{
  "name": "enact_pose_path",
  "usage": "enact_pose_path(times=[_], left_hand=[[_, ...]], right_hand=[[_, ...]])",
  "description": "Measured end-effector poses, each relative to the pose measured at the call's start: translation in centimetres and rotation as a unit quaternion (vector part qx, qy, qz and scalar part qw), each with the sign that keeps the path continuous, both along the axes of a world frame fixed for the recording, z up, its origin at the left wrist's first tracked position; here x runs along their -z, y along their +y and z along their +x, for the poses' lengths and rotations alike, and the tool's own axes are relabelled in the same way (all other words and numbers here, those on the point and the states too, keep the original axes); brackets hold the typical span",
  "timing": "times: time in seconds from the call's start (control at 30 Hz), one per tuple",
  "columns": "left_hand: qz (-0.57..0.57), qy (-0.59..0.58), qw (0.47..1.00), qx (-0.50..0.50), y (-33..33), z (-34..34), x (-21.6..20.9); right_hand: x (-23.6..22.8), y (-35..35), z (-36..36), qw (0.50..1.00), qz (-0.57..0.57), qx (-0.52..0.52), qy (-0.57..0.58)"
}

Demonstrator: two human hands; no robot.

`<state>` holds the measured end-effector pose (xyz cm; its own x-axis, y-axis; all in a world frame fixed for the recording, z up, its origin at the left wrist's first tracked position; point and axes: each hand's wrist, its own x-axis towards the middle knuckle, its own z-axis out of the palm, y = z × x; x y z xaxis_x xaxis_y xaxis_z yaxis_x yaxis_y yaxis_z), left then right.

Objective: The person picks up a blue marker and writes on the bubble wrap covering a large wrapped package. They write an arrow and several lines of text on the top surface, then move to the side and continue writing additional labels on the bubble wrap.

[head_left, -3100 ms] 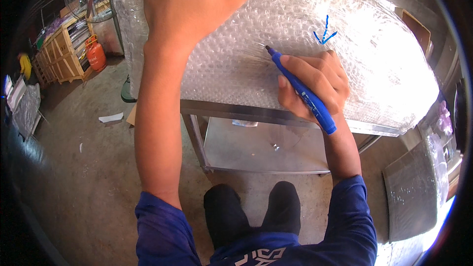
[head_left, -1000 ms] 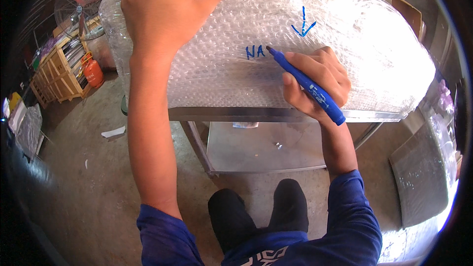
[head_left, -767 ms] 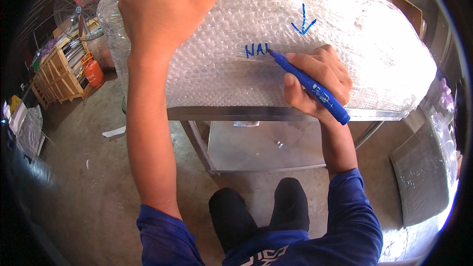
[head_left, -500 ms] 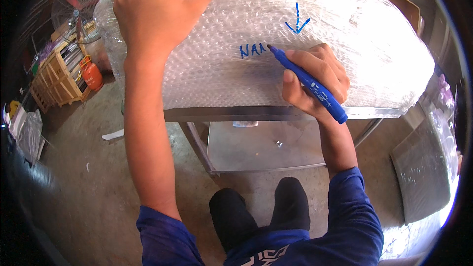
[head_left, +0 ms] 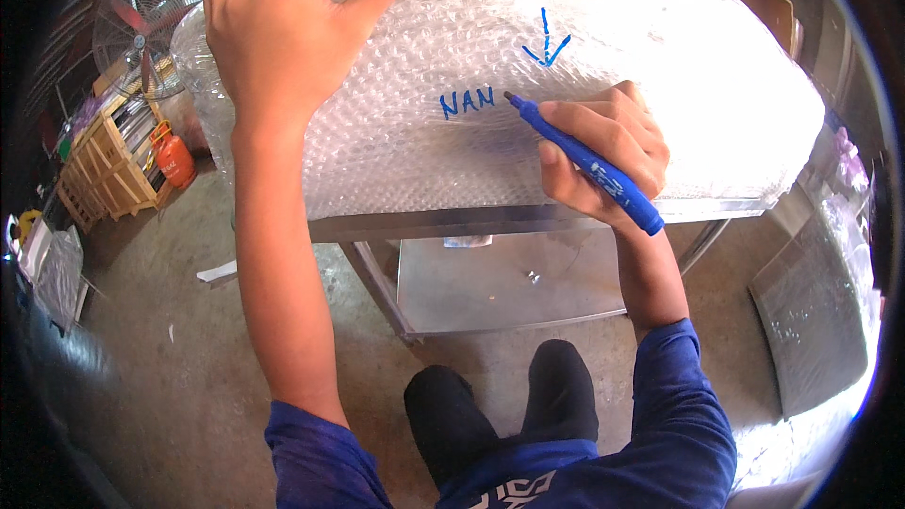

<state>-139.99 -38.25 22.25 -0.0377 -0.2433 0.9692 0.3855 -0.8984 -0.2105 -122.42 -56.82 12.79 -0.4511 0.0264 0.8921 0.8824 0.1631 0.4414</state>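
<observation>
A bulky bundle in clear bubble wrap [head_left: 396, 146] lies on a metal table [head_left: 452, 221] in front of me. Between the thumb and fingers of my right hand [head_left: 608, 146] is a blue marker pen [head_left: 594, 168], uncapped. Its dark tip is at the wrap, just right of a short row of handwritten blue letters [head_left: 468, 103]. Above them is a drawn blue arrow [head_left: 545, 38] pointing down toward me. My left hand [head_left: 287, 38] rests on the wrap's left part, thumb spread out. A small blue bit shows between its fingers; I cannot make out what it is. Some fingertips are cut off.
Under the tabletop is a metal lower shelf [head_left: 509, 283]. To the left stand a large fan [head_left: 141, 38], a wooden crate [head_left: 108, 165] and an orange gas cylinder [head_left: 172, 155]. A grey plastic-wrapped panel [head_left: 811, 311] leans at the right. A cardboard box [head_left: 759, 5] is behind the bundle.
Another stroke finishes the last letter, and the marker tip is now just right of it. The view has shifted slightly; my left hand stays on the wrap.
</observation>
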Motion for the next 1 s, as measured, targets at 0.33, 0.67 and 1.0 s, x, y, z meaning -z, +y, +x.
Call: enact_pose_path(times=[0.33,0.67,1.0], left_hand=[[-0.028,0.009,0.998,-0.046,-0.5,-0.3,0.2],[0.0,0.033,0.996,-0.081,1.2,-0.8,0.1],[-0.004,0.033,0.995,-0.089,1.8,-0.7,0.3]], right_hand=[[0.2,0.3,0.0,1.0,0.01,-0.009,0.01],[0.5,0.2,0.3,1.0,0.009,0.008,0.013],[0.1,-0.9,0.4,1.0,0.004,0.029,-0.01]])
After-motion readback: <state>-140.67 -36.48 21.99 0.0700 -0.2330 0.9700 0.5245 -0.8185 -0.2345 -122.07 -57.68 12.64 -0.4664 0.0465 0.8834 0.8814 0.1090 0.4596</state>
